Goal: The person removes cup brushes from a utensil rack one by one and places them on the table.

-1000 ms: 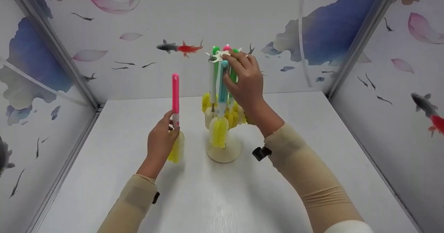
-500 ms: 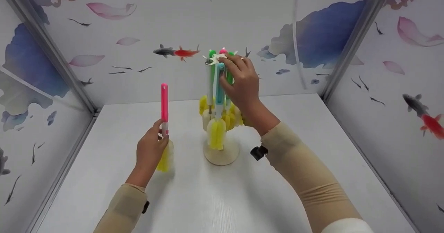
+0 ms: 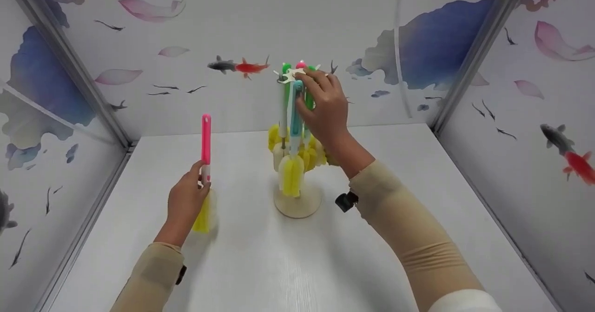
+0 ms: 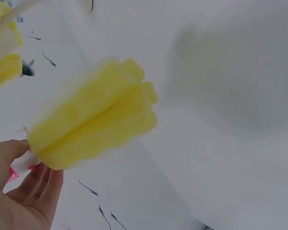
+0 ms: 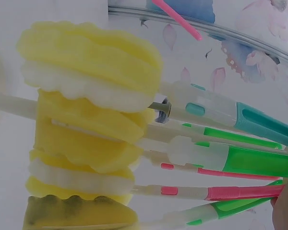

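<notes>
Above the table (image 3: 251, 265), left hand (image 3: 185, 198) pinches pink-handled brush (image 3: 206, 142) while right hand (image 3: 326, 105) apparently grips rack top (image 3: 290, 75)

The lone brush handle (image 3: 206, 137) is pink, its sponge (image 3: 201, 219) yellow, the wall (image 3: 232, 33) fish-patterned.

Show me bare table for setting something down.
Free: table in front of the stand, between left sleeve and right sleeve; also between right sleeve and right wall. Crowded: around the stand, with brushes hanging and the right hand at its top. Left hand grips a pink brush farther left.
</notes>
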A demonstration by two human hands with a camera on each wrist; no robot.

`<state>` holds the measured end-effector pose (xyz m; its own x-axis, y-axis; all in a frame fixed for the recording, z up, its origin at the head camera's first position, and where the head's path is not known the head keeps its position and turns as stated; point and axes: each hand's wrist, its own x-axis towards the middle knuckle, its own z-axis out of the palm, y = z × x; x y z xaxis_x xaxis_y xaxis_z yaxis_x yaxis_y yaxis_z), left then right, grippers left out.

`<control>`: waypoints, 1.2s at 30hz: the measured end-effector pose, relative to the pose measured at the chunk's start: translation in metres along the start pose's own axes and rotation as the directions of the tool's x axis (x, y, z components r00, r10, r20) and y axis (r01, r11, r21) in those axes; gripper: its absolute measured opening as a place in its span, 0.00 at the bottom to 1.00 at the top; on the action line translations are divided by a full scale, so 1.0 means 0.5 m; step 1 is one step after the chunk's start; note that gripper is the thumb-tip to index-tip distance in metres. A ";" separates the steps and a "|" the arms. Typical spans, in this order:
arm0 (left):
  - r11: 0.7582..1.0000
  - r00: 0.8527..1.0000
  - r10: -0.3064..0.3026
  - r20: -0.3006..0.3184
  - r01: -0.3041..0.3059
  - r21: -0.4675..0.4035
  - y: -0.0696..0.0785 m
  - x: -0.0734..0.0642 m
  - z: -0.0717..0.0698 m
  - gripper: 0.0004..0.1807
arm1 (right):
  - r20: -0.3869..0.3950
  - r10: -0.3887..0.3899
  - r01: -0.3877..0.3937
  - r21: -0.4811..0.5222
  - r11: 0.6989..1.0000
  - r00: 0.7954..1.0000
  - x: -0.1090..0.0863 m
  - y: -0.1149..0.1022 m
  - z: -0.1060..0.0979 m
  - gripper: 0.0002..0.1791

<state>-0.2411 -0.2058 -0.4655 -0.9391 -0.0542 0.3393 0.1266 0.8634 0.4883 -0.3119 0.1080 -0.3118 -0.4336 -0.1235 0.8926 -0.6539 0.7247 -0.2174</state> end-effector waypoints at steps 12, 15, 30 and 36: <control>0.995 0.996 0.013 0.093 -0.022 0.100 -0.049 0.023 0.007 0.32 | -0.002 -0.013 0.013 -0.002 1.000 1.000 -0.004 -0.006 -0.005 0.18; 0.994 0.991 0.012 0.132 -0.027 0.108 -0.055 0.032 0.006 0.32 | -0.009 -0.027 0.027 -0.003 1.000 1.000 -0.005 -0.009 -0.005 0.17; 0.995 0.957 -0.088 0.275 0.074 0.062 -0.073 0.085 0.018 0.31 | -0.041 -0.038 0.038 -0.002 0.999 0.998 -0.010 -0.009 -0.002 0.18; 0.993 0.943 -0.112 0.312 0.092 0.076 -0.082 0.096 0.024 0.30 | -0.047 -0.033 0.032 -0.009 0.999 0.998 -0.013 -0.006 -0.001 0.18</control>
<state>-0.2950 -0.2377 -0.4787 -0.9999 0.0091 0.0145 0.0147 0.8904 0.4549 -0.3068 0.1069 -0.3167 -0.3823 -0.1151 0.9168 -0.6621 0.7263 -0.1849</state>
